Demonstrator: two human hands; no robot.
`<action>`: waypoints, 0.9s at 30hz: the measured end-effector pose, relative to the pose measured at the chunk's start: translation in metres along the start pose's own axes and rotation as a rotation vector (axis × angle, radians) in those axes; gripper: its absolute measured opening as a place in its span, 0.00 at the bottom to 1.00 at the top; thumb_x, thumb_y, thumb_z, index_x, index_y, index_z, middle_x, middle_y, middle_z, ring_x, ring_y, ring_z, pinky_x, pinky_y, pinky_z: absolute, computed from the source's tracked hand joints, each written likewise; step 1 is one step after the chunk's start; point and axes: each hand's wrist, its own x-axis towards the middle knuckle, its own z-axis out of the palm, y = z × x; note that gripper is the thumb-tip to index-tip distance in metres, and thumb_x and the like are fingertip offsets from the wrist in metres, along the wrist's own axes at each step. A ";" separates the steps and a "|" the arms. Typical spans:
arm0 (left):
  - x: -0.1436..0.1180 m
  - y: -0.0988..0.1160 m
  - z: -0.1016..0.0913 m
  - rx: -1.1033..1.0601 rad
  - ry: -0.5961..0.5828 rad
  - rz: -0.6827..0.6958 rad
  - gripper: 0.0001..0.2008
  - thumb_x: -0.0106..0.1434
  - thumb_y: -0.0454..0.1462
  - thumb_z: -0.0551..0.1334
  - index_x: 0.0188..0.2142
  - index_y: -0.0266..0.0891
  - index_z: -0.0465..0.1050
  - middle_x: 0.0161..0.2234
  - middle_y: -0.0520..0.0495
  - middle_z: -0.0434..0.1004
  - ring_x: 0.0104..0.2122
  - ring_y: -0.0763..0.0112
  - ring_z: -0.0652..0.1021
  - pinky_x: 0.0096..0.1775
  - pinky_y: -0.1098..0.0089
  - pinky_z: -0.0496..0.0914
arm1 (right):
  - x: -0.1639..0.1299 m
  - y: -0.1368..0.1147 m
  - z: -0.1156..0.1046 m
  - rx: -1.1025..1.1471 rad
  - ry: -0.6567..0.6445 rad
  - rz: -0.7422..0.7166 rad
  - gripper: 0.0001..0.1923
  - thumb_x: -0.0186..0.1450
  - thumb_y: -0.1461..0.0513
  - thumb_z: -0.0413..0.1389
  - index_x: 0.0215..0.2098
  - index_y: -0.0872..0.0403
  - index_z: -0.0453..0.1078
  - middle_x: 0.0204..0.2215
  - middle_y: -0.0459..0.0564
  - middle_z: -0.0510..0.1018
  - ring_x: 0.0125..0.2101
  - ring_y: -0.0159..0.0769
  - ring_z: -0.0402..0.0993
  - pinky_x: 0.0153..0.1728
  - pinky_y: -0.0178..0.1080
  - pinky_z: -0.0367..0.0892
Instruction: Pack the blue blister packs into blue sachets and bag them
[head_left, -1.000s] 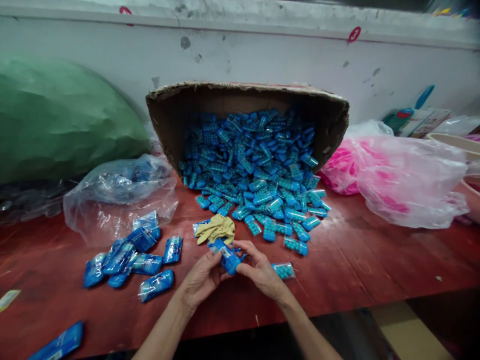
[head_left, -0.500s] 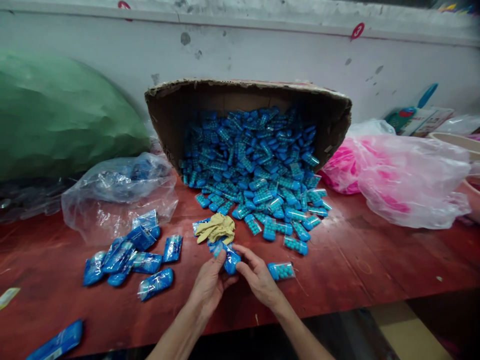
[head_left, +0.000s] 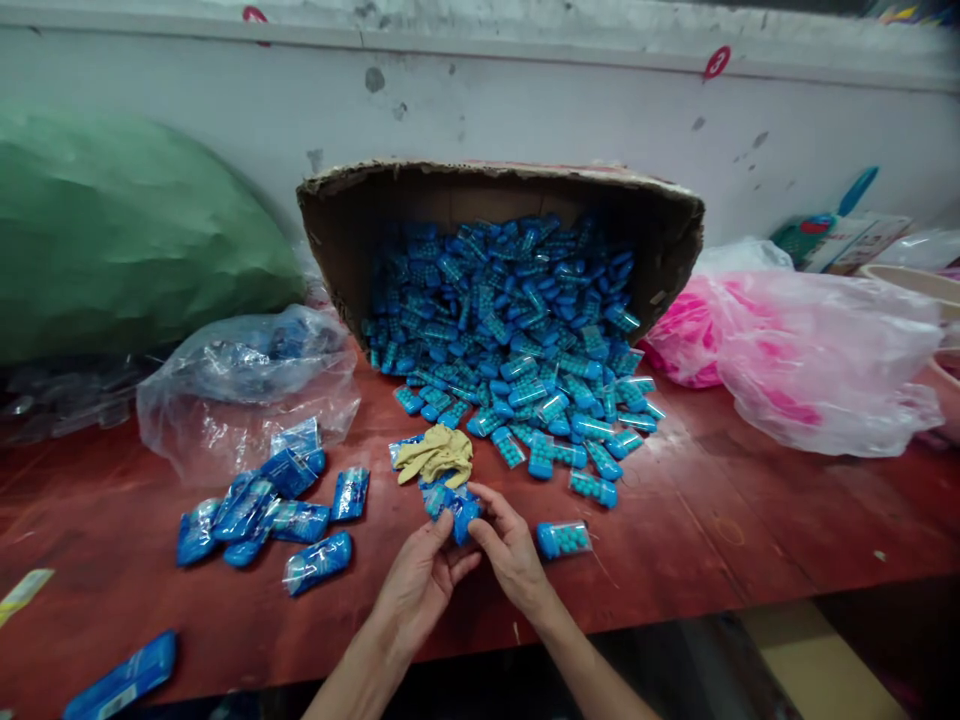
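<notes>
Between my two hands is a small blue packet (head_left: 463,515) in shiny film. My left hand (head_left: 421,570) grips its left side, thumb on top, and my right hand (head_left: 510,550) pinches its right side. Just beyond the packet lies a crumpled yellow glove (head_left: 436,455), on top of a blue wrapper. A clear container of turquoise balls with a blue cap (head_left: 564,539) rests right of my right hand. Several wrapped blue packets (head_left: 247,510) lie in a loose pile to the left, with another packet (head_left: 124,678) at the front left edge.
A cardboard box (head_left: 322,225) on its side spills many similar containers (head_left: 517,330) onto the red table (head_left: 720,520). A clear plastic bag (head_left: 225,385) and a big green sack (head_left: 127,240) stand left. Pink and white plastic bags (head_left: 825,350) are at right.
Both hands stay on the packet, with the fingers and the packet shifting slightly. The whole view has moved a little, so things at left appear slightly further right.
</notes>
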 end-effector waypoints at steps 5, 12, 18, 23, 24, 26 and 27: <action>-0.009 0.046 -0.012 -0.101 0.145 0.249 0.10 0.61 0.36 0.53 0.34 0.36 0.71 0.28 0.46 0.78 0.28 0.69 0.78 0.30 0.70 0.73 | 0.009 -0.005 -0.006 -0.222 -0.088 -0.068 0.15 0.62 0.61 0.50 0.47 0.50 0.66 0.35 0.47 0.71 0.35 0.33 0.68 0.38 0.35 0.63; -0.016 0.093 -0.028 -0.096 0.323 0.419 0.14 0.61 0.41 0.51 0.33 0.34 0.71 0.21 0.46 0.75 0.29 0.67 0.77 0.33 0.67 0.72 | 0.064 -0.007 -0.003 -1.033 0.033 -0.114 0.17 0.59 0.55 0.54 0.46 0.52 0.65 0.37 0.50 0.71 0.37 0.38 0.69 0.35 0.36 0.61; 0.037 0.041 -0.015 0.990 0.255 0.831 0.17 0.50 0.37 0.63 0.41 0.41 0.72 0.47 0.41 0.72 0.52 0.55 0.66 0.53 0.57 0.57 | 0.096 0.002 0.002 -1.220 -0.061 -0.033 0.06 0.60 0.60 0.53 0.35 0.53 0.68 0.32 0.47 0.74 0.34 0.35 0.70 0.32 0.32 0.59; 0.079 0.022 -0.025 1.705 0.242 0.896 0.23 0.57 0.37 0.55 0.52 0.37 0.63 0.58 0.33 0.57 0.58 0.48 0.54 0.53 0.46 0.51 | 0.061 -0.006 -0.020 -1.264 -0.047 -0.066 0.09 0.63 0.63 0.49 0.41 0.53 0.67 0.37 0.52 0.72 0.40 0.38 0.66 0.37 0.36 0.59; 0.084 0.021 -0.024 1.773 0.262 0.897 0.23 0.57 0.37 0.55 0.53 0.37 0.63 0.58 0.33 0.55 0.58 0.46 0.54 0.53 0.45 0.50 | 0.050 -0.006 -0.023 -1.291 -0.021 -0.061 0.10 0.63 0.62 0.50 0.42 0.54 0.67 0.38 0.54 0.71 0.41 0.41 0.65 0.37 0.37 0.59; 0.090 0.021 -0.021 1.840 0.324 0.921 0.23 0.58 0.37 0.54 0.53 0.38 0.62 0.58 0.33 0.55 0.58 0.45 0.53 0.52 0.43 0.48 | 0.030 -0.004 -0.023 -1.388 0.000 -0.057 0.11 0.62 0.61 0.52 0.43 0.52 0.67 0.38 0.55 0.71 0.39 0.43 0.64 0.35 0.40 0.59; 0.091 0.022 -0.019 1.844 0.351 0.934 0.23 0.57 0.37 0.54 0.53 0.38 0.63 0.58 0.32 0.55 0.58 0.45 0.53 0.53 0.43 0.47 | 0.022 -0.001 -0.022 -1.426 -0.003 -0.059 0.10 0.62 0.62 0.52 0.43 0.51 0.68 0.37 0.54 0.71 0.38 0.43 0.64 0.34 0.40 0.58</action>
